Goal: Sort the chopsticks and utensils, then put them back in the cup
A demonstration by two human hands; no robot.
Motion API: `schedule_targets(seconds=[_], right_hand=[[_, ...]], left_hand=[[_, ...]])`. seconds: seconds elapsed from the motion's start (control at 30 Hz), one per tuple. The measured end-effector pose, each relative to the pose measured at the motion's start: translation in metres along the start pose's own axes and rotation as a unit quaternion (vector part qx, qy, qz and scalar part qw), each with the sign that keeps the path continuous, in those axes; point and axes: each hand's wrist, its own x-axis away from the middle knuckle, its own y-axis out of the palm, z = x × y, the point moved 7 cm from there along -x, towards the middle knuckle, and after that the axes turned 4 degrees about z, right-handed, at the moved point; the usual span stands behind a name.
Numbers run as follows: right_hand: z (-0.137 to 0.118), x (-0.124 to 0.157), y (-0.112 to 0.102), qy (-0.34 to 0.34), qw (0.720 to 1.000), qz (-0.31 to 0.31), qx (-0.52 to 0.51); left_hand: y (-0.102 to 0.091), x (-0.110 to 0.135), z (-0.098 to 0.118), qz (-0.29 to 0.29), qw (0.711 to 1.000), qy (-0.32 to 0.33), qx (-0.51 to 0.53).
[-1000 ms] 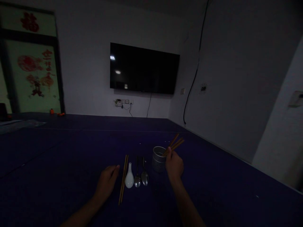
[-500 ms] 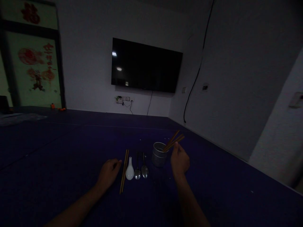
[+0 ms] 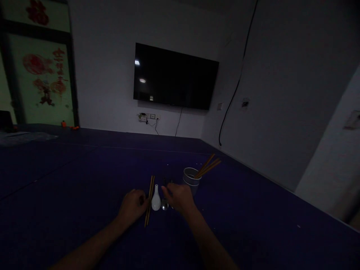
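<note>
My left hand (image 3: 132,205) is curled with fingertips and thumb together at the near side of a pair of wooden chopsticks (image 3: 150,198), which lie on the dark blue tabletop. Beside them is a white soup spoon (image 3: 156,202), bowl toward me. My right hand (image 3: 178,197) hovers over two metal spoons, thumb and fingers apart, nothing visibly held. The bowl of one metal spoon (image 3: 164,204) shows; the other is mostly hidden beneath the hand. Behind the right hand stands a grey metal cup (image 3: 191,180), its lower part covered, with several wooden chopsticks (image 3: 208,167) leaning out to the right.
The blue tabletop (image 3: 112,165) stretches back to the wall. A clear plastic sheet (image 3: 25,138) and small orange objects (image 3: 74,128) lie at the far left. A black television (image 3: 176,77) hangs on the wall, and a dark cable (image 3: 234,90) runs down the right wall.
My right hand has let go of the chopsticks, which now rest in the cup, and has moved left over the metal spoons. My left hand has shifted slightly right, up to the chopsticks on the table.
</note>
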Motion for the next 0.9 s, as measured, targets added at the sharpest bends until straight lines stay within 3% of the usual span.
schedule_targets(seconds=[0.13,0.3,0.7,0.9], right_hand=[[-0.015,0.008,0.024,-0.01,0.985,-0.169,-0.028],[-0.023,0.014,0.032,-0.006,0.964,-0.26,-0.06],[-0.023,0.016,0.038,-0.022,0.956,-0.288,-0.051],[-0.024,0.014,0.037,-0.023,0.954,-0.293,-0.061]], left_hand=[[0.001,0.0,0.005,-0.022,0.999,0.0,-0.033],[0.004,-0.003,0.005,-0.031,0.997,-0.004,-0.071],[0.01,-0.017,-0.002,-0.021,0.995,-0.019,-0.092],[0.016,-0.02,0.001,-0.046,0.991,0.0,-0.124]])
